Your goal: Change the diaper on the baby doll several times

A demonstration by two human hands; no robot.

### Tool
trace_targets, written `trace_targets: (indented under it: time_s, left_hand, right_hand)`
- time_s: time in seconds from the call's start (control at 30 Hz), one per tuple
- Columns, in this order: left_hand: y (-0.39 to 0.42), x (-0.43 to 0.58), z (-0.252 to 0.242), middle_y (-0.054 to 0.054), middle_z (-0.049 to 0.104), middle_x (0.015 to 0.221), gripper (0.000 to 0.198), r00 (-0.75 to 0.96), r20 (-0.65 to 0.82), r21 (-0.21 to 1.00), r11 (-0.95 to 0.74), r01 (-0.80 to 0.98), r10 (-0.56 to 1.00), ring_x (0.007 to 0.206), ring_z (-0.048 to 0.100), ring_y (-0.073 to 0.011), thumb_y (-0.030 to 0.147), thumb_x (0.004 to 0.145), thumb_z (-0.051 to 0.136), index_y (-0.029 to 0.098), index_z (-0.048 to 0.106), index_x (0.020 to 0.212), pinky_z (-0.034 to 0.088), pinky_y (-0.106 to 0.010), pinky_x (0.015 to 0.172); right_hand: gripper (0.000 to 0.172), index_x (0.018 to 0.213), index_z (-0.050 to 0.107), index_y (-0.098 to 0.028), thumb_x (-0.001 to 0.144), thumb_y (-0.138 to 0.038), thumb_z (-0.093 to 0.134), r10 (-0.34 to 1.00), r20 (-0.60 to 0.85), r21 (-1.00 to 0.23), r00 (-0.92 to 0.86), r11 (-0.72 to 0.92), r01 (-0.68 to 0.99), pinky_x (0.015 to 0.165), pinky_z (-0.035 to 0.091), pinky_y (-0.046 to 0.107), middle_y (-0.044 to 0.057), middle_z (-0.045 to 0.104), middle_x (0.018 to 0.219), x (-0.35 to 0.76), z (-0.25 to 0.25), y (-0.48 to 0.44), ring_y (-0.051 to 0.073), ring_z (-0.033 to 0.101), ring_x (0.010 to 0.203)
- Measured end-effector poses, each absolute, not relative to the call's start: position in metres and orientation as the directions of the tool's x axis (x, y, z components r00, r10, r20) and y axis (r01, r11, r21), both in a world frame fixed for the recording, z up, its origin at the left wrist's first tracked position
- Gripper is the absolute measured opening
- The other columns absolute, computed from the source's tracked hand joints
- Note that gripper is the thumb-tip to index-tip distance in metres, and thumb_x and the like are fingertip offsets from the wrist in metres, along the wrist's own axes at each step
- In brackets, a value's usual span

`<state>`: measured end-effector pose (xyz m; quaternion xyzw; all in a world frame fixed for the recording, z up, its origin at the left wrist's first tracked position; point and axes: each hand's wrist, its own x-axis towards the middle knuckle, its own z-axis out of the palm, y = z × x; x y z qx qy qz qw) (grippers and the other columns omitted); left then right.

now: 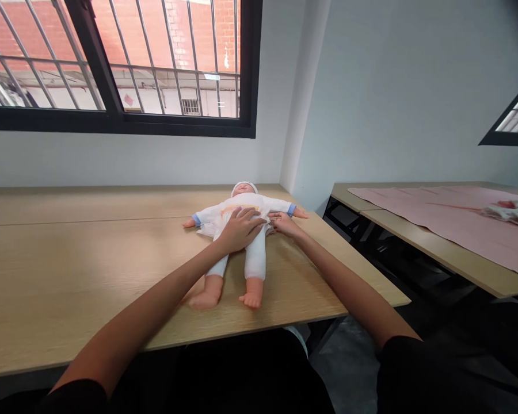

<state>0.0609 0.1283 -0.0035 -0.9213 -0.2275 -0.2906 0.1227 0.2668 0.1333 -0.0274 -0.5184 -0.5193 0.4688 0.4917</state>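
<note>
Head view: baby doll (255,259) in white clothing is laid face up on the wooden counter (69,282). Left hand (242,229) is pressed on the doll's belly, fingers (237,221) spread. Right hand (286,225) is placed at the doll's side, fingers (276,216) held together, touching the garment. Pink cloth (431,213) is spread on a second counter (414,237) to the right.

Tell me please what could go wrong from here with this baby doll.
The baby doll's feet lie near the table's front edge, so a pull toward the body could perhaps tip them over it. The doll's white garment crosses the seam between two tabletops, and the cloth might catch there. The left hand lies on the doll's middle, so it could bunch the cloth.
</note>
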Motion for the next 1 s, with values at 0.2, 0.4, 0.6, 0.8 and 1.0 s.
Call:
trace_targets:
  time_s: [0.2,0.4,0.6,0.8,1.0]
  left_hand:
    - [0.126,0.061,-0.003,-0.008,0.063,0.129,0.037,0.733,0.579,-0.082,-0.869,0.488,0.357,0.129,0.049,-0.0253,0.031,0.103,0.034,0.024,0.069,0.113,0.032,-0.05,0.111]
    - [0.124,0.064,-0.003,-0.007,0.063,0.13,0.036,0.75,0.561,-0.104,-0.868,0.485,0.351,0.132,0.048,-0.0259,0.034,0.104,0.034,0.024,0.068,0.114,0.029,-0.052,0.113]
    - [0.118,0.061,0.001,-0.006,0.06,0.139,0.037,0.814,0.503,-0.104,-0.914,0.392,0.291,0.14,0.041,-0.0278,0.038,0.104,0.035,0.025,0.064,0.123,0.021,-0.057,0.117]
    - [0.116,0.069,0.007,-0.005,0.072,0.11,0.043,0.888,0.425,-0.098,-0.966,0.239,0.177,0.12,0.058,-0.0209,0.033,0.105,0.027,0.02,0.068,0.102,0.032,-0.044,0.115]
    - [0.114,0.079,0.009,-0.007,0.066,0.09,0.04,0.89,0.411,-0.125,-0.956,0.267,0.195,0.091,0.061,-0.0213,0.036,0.104,0.032,0.018,0.063,0.088,0.045,-0.038,0.095]
  right_hand:
    - [0.023,0.091,0.067,-0.01,0.069,-0.008,0.074,0.991,-0.1,-0.988,-0.084,-0.089,0.129,0.062,0.054,0.018,0.008,0.069,0.09,0.292,-0.011,0.126,0.011,0.063,0.076]
    - [0.027,0.089,0.073,-0.011,0.066,-0.019,0.083,0.968,-0.123,-0.966,-0.217,-0.067,0.25,0.068,0.053,0.018,0.007,0.07,0.09,0.319,0.0,0.121,0.01,0.061,0.076]
    - [0.035,0.097,0.069,-0.013,0.066,-0.022,0.083,0.964,-0.141,-0.972,-0.223,-0.093,0.214,0.068,0.052,0.018,0.006,0.069,0.092,0.324,0.012,0.114,0.01,0.061,0.077]
    - [0.041,0.106,0.061,-0.014,0.069,-0.016,0.079,0.97,-0.102,-0.988,-0.22,-0.074,0.133,0.06,0.051,0.017,0.0,0.063,0.073,0.314,0.018,0.11,0.006,0.056,0.061]
    - [0.045,0.115,0.051,-0.014,0.075,-0.01,0.072,0.995,-0.008,-0.999,-0.1,-0.013,-0.048,0.059,0.052,0.017,0.002,0.065,0.077,0.29,0.022,0.105,0.008,0.058,0.062]
